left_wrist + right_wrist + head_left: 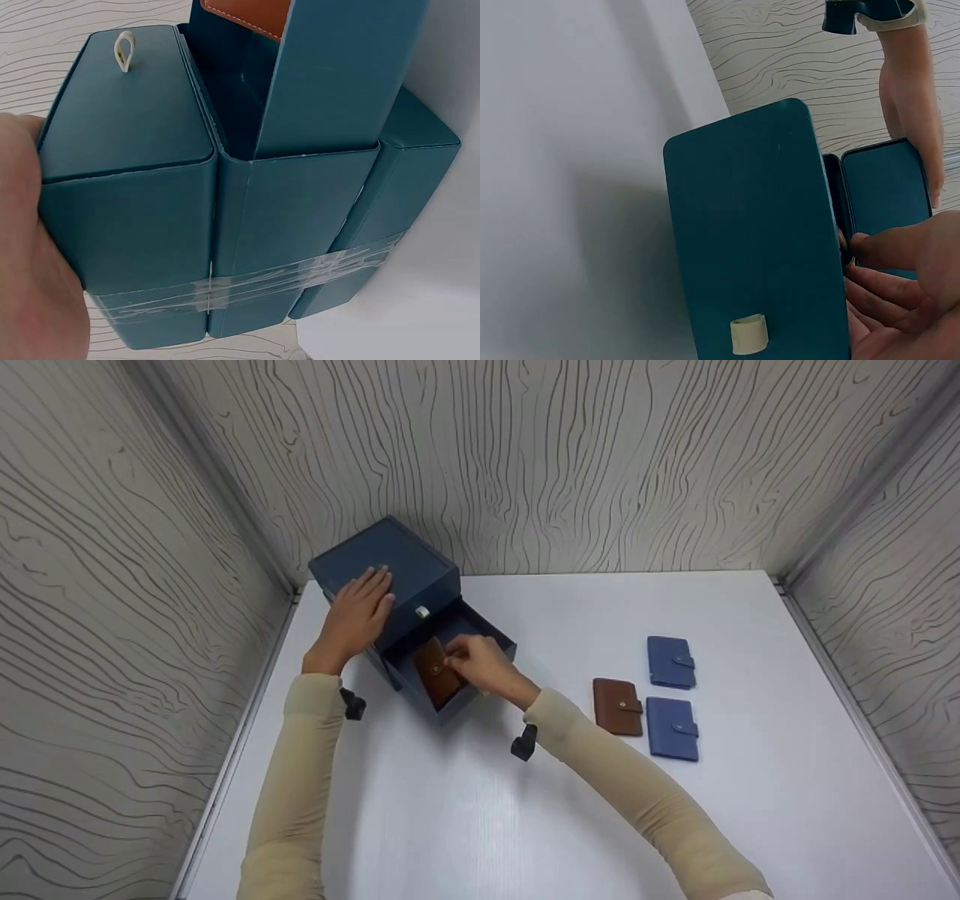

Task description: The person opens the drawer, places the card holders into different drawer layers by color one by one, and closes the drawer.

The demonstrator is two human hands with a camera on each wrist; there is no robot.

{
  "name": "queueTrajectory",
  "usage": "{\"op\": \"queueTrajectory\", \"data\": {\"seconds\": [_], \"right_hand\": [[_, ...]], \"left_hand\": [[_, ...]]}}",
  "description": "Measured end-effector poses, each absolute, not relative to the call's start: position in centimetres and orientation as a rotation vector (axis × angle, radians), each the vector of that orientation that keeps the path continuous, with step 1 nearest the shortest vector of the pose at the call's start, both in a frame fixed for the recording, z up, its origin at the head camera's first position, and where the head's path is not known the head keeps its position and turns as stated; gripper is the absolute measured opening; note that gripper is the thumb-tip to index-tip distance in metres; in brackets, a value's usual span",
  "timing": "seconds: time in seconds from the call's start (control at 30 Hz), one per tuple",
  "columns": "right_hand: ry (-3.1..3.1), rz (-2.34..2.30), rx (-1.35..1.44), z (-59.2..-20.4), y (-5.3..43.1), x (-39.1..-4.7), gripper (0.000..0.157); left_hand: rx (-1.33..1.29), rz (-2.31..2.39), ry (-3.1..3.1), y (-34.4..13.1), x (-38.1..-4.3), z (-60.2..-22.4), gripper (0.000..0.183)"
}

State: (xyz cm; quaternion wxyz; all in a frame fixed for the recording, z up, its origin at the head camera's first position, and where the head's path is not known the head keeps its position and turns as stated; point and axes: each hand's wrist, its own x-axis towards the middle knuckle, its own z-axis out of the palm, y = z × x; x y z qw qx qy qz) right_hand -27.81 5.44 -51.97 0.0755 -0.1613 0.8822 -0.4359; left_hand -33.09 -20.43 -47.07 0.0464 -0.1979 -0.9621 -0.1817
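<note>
On top of the navy drawer box (409,547): my left hand (360,611) lies flat, fingers straight, gripping nothing; probably bracing the box against shifting
Right hand (484,661): thumb and forefinger narrowed onto the edge of a brown snap wallet (435,675), close to its snap
Wallet location: inside the open drawer (456,709); can't tell if it's lying flat or slightly raised
Open drawer: sticks well out of the box, which gives my fingers room to reach in from above
Table (450,810): second brown wallet (618,706) just left of the lower blue wallet (671,729), upper blue wallet (670,662) beyond; all closure tabs point right, so looks laid out, not dropped
Left wrist view: three tiers, middle one open, bound by clear tape (247,285), presumably so the stack acts as one piece; head view shows no tape
Right wrist view: drawer front nearly face-on with cream pull loop (748,334), fingers behind it; wallet almost fully hidden, so head view is better for the grip
</note>
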Motion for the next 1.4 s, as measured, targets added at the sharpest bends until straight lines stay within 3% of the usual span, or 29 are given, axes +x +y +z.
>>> {"op": "queueTrajectory", "data": {"seconds": [1.4], "right_hand": [[2.756, -1.518, -0.423, -51.7, 9.0, -28.0, 0.013]], "left_hand": [[-0.588, -0.553, -2.947, -20.4, -33.3, -47.2, 0.057]]}}
